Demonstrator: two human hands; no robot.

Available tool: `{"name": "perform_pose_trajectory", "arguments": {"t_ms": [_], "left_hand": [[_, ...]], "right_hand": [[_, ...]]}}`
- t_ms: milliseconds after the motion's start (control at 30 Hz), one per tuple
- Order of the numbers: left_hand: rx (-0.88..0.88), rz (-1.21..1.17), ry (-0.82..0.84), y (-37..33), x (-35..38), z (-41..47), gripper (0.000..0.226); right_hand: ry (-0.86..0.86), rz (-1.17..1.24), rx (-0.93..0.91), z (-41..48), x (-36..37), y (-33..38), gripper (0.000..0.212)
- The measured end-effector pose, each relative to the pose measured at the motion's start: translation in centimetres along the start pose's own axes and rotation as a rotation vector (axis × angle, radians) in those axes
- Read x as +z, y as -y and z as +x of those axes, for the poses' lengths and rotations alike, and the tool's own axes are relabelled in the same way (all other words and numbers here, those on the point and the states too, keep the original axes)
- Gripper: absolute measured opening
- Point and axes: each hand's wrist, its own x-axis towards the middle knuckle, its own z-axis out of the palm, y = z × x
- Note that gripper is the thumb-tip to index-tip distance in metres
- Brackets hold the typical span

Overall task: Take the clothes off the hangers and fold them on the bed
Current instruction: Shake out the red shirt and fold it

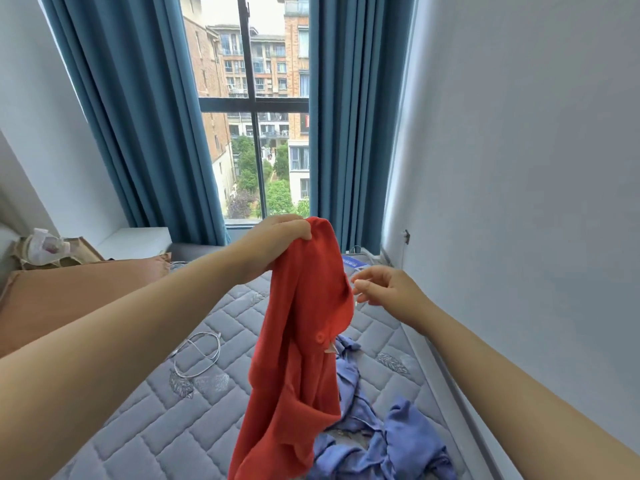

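Fingers (298, 233) of left hand (277, 237) pinch limp, hanging red garment (298, 358).

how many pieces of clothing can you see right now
2: a red garment hanging from the left hand, and a crumpled blue garment on the mattress below it. The blue heap may hold more than one.

My left hand (280, 233) pinches the red garment (298, 358) at its top; it hangs above the bed (166, 427). Right hand (384, 285) open just beside it. Blue garment (388, 438) crumpled on the mattress below.
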Motion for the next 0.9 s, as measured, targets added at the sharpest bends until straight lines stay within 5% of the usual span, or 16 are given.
{"name": "perform_pose_trajectory", "arguments": {"t_ms": [167, 500, 733, 900], "left_hand": [[0.071, -0.008, -0.120, -0.7, -1.3, 0.3, 0.029], [0.173, -0.167, -0.267, 0.1, -3.6, 0.4, 0.026], [0.214, -0.126, -0.352, 0.6, -5.3, 1.0, 0.032], [0.029, 0.144, -0.292, 1.9, -6.2, 0.8, 0.042]], "right_hand": [[0.126, 0.013, 0.148, -1.1, 2.4, -2.0, 0.020], [0.358, 0.226, 0.240, -2.4, 4.9, -3.5, 0.047], [0.045, 0.433, 0.183, -1.4, 4.7, -5.7, 0.024], [-0.263, 0.517, 0.062, 0.2, 2.1, -4.9, 0.017]]}}
